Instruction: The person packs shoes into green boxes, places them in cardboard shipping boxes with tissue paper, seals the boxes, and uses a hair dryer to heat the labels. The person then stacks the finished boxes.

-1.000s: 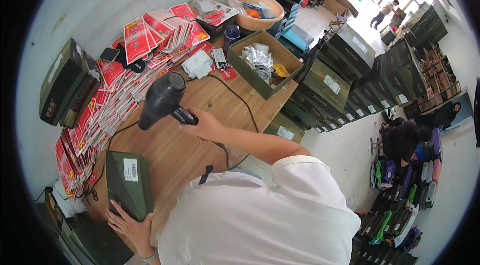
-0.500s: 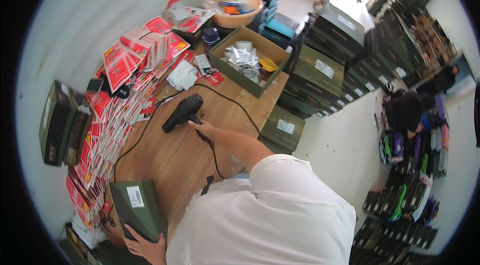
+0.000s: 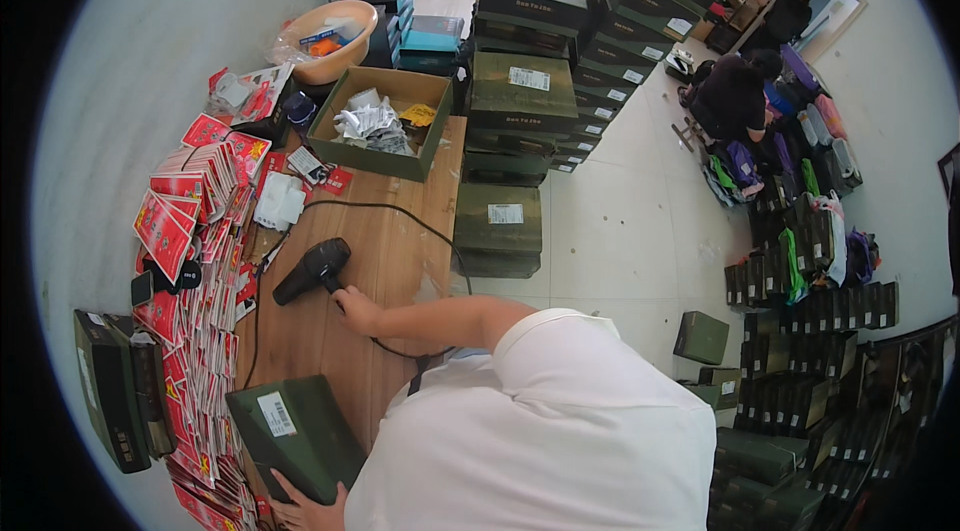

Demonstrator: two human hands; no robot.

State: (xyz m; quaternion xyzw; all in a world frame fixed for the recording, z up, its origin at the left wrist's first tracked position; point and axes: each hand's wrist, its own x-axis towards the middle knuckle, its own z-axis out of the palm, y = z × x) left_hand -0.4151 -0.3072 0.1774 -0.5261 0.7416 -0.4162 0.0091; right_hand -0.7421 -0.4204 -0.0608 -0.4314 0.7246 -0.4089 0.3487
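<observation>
The wooden bench [image 3: 395, 231] runs from the lower left of the frame up toward the centre top, its left edge lined with rows of red packets [image 3: 190, 231]. To its right, in the upper centre, dark green boxes [image 3: 520, 91] are stacked on the tiled floor [image 3: 620, 221], and more boxes fill the right edge of the frame, where two other people crouch and stand in the upper right.

At the far end of the bench stands an open cardboard box [image 3: 380, 121] holding crumpled clear bags, with a peach-coloured basin [image 3: 330, 26] just beyond it in the upper left.

In the lower left, a dark green box with a white label [image 3: 295, 436] lies on the bench. The left hand [image 3: 305, 509] grips its near lower edge, fingers closed on the box at the very bottom of the frame.

Near the middle left, a black hair dryer [image 3: 312, 269] lies on the bench, nozzle pointing to the lower left. The right hand [image 3: 355, 309] is at its handle end, touching it; whether that grip is closed around the handle or only resting there cannot be told. A black cable [image 3: 400, 213] curves from the dryer up and right across the bench, then down toward the person's white shirt.
</observation>
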